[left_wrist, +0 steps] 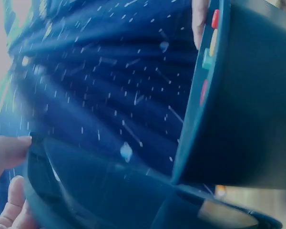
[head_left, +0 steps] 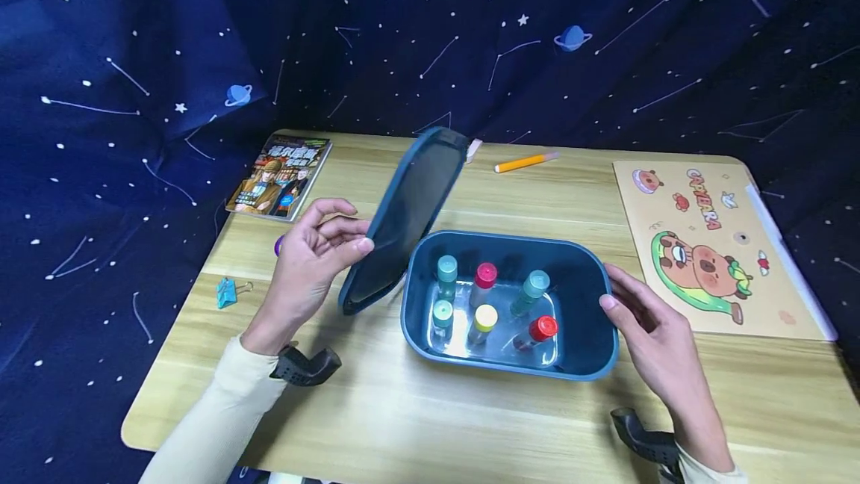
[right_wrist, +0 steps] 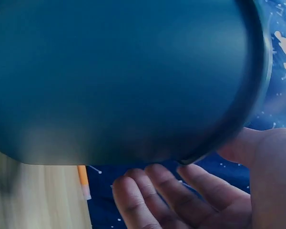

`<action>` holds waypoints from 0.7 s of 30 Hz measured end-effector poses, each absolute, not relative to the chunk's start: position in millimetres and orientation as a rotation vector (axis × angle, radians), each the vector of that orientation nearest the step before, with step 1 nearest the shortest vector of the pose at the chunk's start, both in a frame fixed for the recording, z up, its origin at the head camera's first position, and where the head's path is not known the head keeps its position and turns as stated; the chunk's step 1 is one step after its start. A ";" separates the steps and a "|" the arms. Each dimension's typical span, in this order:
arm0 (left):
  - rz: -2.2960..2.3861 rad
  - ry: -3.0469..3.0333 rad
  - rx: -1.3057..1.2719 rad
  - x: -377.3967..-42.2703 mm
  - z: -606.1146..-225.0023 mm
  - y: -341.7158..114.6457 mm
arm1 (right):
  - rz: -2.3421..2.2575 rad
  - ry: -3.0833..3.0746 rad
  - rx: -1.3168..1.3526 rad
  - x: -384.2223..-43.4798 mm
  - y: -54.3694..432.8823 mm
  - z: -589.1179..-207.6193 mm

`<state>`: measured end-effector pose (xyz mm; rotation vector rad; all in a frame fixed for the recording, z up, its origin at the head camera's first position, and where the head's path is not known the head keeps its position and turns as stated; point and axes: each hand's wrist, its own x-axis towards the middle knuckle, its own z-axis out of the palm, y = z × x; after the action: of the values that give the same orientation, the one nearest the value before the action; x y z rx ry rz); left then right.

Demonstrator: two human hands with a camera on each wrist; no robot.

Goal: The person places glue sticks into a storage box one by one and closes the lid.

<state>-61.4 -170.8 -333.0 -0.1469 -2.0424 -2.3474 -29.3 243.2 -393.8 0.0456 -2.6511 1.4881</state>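
Note:
In the head view a dark blue oblong bin [head_left: 579,297] stands on the table with several small clear bottles inside. Their caps are teal [head_left: 535,284], pink-red [head_left: 486,275], yellow [head_left: 485,317] and red [head_left: 543,328]. My left hand [head_left: 302,267] pinches the near-left edge of a matching dark blue lid [head_left: 410,215], which is tilted steeply up beside the bin's left end. My right hand [head_left: 661,342] grips the bin's right rim, thumb on top and fingers along the outer wall. From the right wrist view, the bin's outer wall [right_wrist: 124,86] fills most of the picture.
A book [head_left: 278,178] lies at the back left, with a blue binder clip [head_left: 227,293] nearer the left edge. Behind the bin lies an orange marker [head_left: 524,163]. A capybara-printed folder [head_left: 712,252] covers the right side. Dark starry cloth [head_left: 403,36] hangs behind the table.

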 end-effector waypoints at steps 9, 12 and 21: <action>-1.815 -2.269 -0.975 -53.8 -327.2 -122.3 | 1.663 -2.672 0.252 -53.5 248.4 -386.5; -1.617 -2.301 -1.169 -49.4 -333.1 -109.6 | 1.836 -2.610 0.348 -61.8 242.9 -382.2; -1.248 -2.485 -1.338 -37.9 -357.8 -83.9 | 1.681 -2.812 0.052 -64.3 222.9 -377.5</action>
<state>-37.9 -83.9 -357.8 -1.3385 -2.4852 -1.2476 -64.3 222.9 -377.5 0.0517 -2.8121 1.6813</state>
